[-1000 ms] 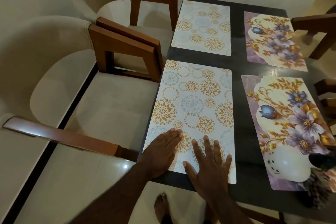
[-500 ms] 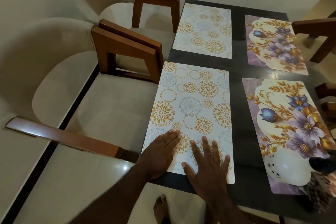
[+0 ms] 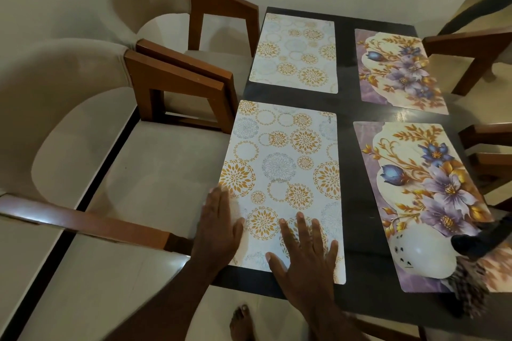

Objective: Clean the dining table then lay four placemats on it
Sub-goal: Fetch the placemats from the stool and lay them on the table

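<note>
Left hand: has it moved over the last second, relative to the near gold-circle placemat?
Yes. The left hand slid left, toward the chair. Its fingers, earlier well onto the near gold-circle placemat, now lie along that mat's left edge.

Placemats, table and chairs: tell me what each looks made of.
The near placemat looks like thin printed plastic or vinyl: it lies flat, with a crisp edge and faint sheen. The table is dark and glossy, reflecting light spots, so likely glass or polished stone; which, I cannot tell. The chair has a brown wooden frame and matte beige fabric padding.
</note>
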